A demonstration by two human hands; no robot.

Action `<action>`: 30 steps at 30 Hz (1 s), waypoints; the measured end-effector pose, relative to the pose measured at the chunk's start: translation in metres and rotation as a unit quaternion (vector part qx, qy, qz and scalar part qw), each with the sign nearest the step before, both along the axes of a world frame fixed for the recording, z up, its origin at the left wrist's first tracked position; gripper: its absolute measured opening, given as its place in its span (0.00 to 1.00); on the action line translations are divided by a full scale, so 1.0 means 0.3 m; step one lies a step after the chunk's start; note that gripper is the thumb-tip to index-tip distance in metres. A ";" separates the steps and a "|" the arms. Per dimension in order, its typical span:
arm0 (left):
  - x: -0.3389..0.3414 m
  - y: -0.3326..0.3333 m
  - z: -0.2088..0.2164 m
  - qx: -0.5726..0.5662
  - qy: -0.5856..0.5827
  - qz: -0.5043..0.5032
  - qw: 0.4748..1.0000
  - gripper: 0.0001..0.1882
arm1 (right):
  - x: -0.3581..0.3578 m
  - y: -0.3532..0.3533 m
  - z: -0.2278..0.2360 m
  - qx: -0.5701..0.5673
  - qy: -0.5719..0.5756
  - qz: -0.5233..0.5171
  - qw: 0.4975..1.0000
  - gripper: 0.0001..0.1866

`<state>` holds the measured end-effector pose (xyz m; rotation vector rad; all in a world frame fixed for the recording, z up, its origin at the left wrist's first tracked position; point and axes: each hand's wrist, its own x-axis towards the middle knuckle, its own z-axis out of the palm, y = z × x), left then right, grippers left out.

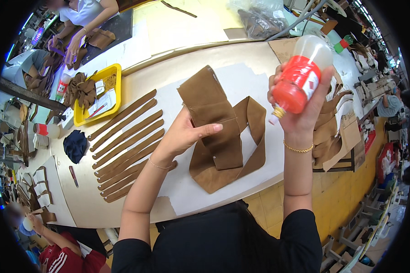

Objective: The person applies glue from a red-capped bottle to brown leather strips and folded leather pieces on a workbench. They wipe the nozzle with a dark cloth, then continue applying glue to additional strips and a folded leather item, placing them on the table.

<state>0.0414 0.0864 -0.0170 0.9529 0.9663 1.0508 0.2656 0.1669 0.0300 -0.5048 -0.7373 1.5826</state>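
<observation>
Bottle (300, 84) tilts nozzle-down in the head view, the grip of the right hand (307, 119) wrapped around it above the table (143, 75). The left hand (182, 133) closes its grip, thumb on top, on a brown panel (225, 113) overlying a looped brown band (212, 182). Brown strips (128, 144) lie alongside, near a yellow tray (118, 86).

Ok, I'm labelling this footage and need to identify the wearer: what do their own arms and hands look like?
Both hands, left hand and right hand, are ungloved. Short black sleeves leave the forearms bare. A thin bracelet circles the left wrist, a thicker gold-coloured chain the right.
</observation>
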 end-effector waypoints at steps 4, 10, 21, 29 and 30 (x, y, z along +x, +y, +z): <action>-0.004 -0.008 -0.021 -0.024 -0.034 -0.044 0.998 0.30 | -0.027 0.018 -0.006 0.023 -0.079 -0.031 0.996 0.39; 0.007 -0.080 0.099 -0.046 -0.040 -0.080 0.995 0.30 | -0.067 0.072 -0.011 0.205 -0.214 -0.047 0.954 0.35; -0.010 -0.132 0.137 -0.043 -0.054 -0.066 0.995 0.30 | -0.176 0.103 0.045 0.265 -0.251 -0.096 0.926 0.32; -0.009 -0.135 0.136 -0.021 -0.052 -0.051 0.997 0.31 | -0.170 0.068 0.030 0.261 -0.273 -0.058 0.924 0.33; -0.008 -0.135 0.135 -0.018 -0.055 -0.046 0.997 0.31 | -0.166 0.059 0.027 0.257 -0.278 -0.055 0.924 0.33</action>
